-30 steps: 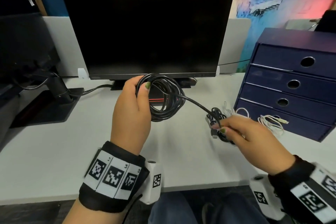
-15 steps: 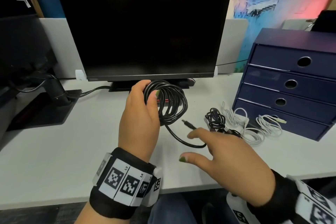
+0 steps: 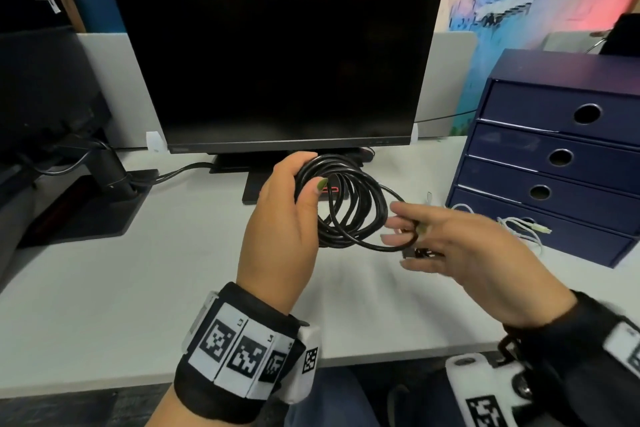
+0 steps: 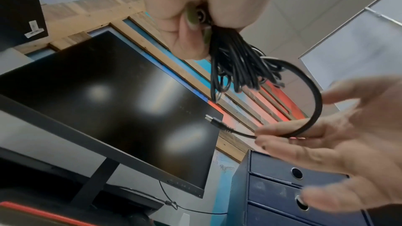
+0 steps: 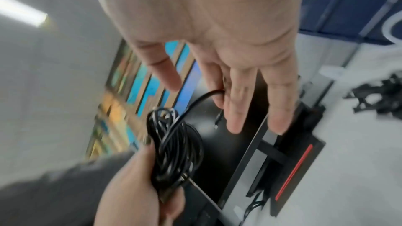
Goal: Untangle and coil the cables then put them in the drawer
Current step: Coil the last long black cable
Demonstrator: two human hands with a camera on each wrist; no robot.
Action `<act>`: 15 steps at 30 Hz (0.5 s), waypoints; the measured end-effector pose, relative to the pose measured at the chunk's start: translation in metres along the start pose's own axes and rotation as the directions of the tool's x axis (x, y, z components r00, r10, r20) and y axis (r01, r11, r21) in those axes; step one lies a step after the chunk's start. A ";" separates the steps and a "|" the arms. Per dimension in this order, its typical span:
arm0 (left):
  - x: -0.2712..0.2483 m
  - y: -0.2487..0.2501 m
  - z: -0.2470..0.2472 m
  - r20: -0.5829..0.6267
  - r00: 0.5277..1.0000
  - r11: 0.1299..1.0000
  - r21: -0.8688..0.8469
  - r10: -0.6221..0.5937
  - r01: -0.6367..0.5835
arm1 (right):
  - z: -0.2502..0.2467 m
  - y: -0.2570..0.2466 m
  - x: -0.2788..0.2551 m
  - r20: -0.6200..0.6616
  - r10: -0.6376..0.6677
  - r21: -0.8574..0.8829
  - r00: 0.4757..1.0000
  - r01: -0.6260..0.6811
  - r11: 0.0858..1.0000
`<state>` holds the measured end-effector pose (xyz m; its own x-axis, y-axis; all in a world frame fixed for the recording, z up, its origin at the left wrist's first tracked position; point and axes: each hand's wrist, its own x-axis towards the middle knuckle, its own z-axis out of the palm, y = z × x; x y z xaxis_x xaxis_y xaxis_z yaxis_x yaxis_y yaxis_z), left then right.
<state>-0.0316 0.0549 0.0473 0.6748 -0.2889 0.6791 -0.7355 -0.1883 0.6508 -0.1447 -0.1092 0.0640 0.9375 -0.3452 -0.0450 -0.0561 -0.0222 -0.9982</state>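
My left hand (image 3: 287, 215) grips a coil of black cable (image 3: 349, 204) above the white desk (image 3: 138, 288), thumb across the loops. The coil's loose tail (image 4: 313, 102) curves to my right hand (image 3: 450, 246), just right of the coil. That tail passes between the index and middle fingers (image 5: 219, 92); the index finger hooks it while the others stay straight. Its USB plug (image 4: 214, 119) sticks out past the fingers. A second black cable bundle (image 5: 383, 95) lies on the desk, mostly hidden behind my right hand in the head view. White cables (image 3: 519, 229) lie before the drawers.
A navy drawer unit (image 3: 561, 156) with several closed drawers stands at the right of the desk. A black monitor (image 3: 277, 55) on its stand fills the back. Another monitor base with cables (image 3: 110, 177) sits at the left.
My right hand let go of the tail low at the right, hovered with spread fingers, then rose left and caught the tail beside the coil. My left hand kept the coil.
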 end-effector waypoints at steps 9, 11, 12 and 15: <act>-0.004 0.008 0.002 0.152 0.987 0.994 -0.111 0.042 -0.025 | 0.003 0.013 0.026 0.025 0.017 -0.053 1.000 -0.016 0.998; -0.004 0.005 0.002 0.161 0.987 0.994 -0.110 0.024 -0.006 | 0.003 0.020 0.027 -0.005 -0.026 -0.208 1.000 0.025 0.978; -0.004 0.004 0.002 0.167 0.986 0.994 -0.108 0.014 0.004 | 0.004 0.022 0.028 -0.024 -0.055 -0.273 0.998 0.046 0.961; -0.005 0.002 0.003 0.178 0.984 0.993 -0.107 -0.021 0.040 | 0.006 0.024 0.029 -0.026 -0.098 -0.344 0.995 0.083 0.935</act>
<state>-0.0371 0.0531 0.0441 0.6683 -0.4475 0.5943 -0.6972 -0.0981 0.7102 -0.1170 -0.1141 0.0380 0.9293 -0.3654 0.0540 -0.0927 -0.3723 -0.9235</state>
